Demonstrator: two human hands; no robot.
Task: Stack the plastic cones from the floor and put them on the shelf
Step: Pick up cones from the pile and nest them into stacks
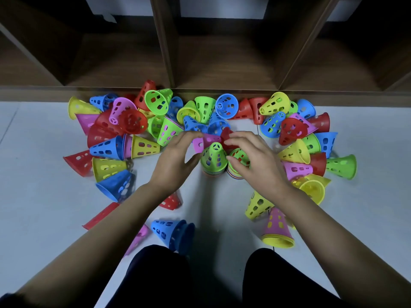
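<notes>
Fingers (191, 134) of left hand (175, 161) grasp pink cone (211, 139), lying tip-rightward (right hand (255, 161) grasps red cone (226, 132)).

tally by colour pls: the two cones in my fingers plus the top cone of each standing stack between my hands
pink: 1, the pink cone in the left hand
red: 1, the red cone in the right hand
green: 2, topping the left stack and the right stack
total: 4
</notes>
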